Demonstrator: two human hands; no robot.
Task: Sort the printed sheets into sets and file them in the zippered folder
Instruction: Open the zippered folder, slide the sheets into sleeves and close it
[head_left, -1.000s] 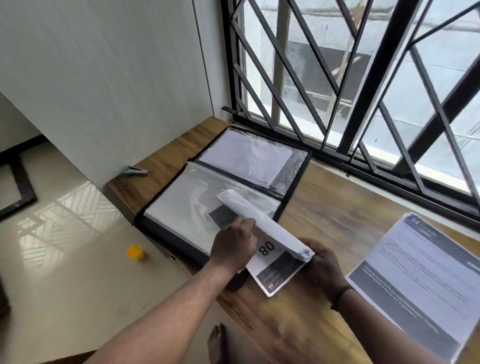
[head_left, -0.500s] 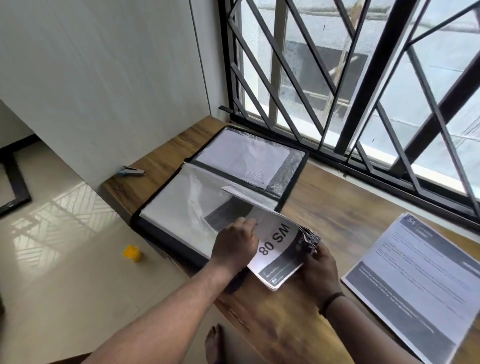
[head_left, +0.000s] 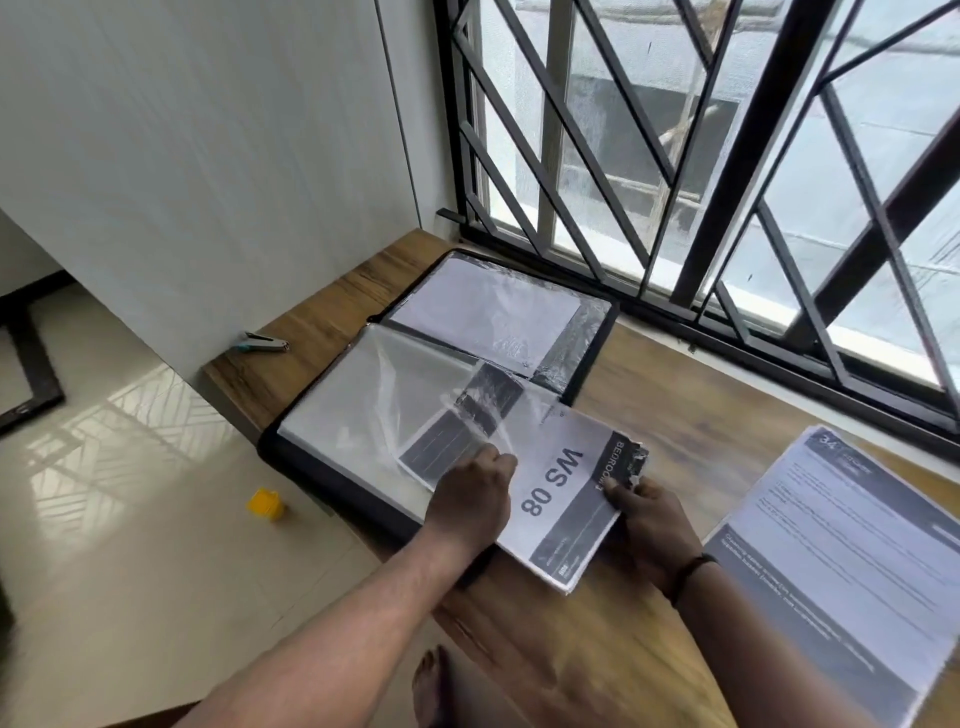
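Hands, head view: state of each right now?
Left hand: pinching the clear sleeve edge over the printed set.
Right hand: holding the printed set's right edge.

the table (head_left: 670, 395) is brown wood with a visible grain and a dull sheen. the folder (head_left: 592, 358) has a black matt edge, and its sleeves (head_left: 363, 395) are clear plastic, glossy and crinkled, catching white glare. the set (head_left: 563, 493) is matt white paper printed in grey and black, its far corner ragged. the stack (head_left: 841, 545) on the right is the same matt printed paper. the stapler (head_left: 262, 343) looks like shiny metal with a blue part. the grille (head_left: 727, 171) is dark painted metal. the floor (head_left: 130, 519) is glossy pale tile
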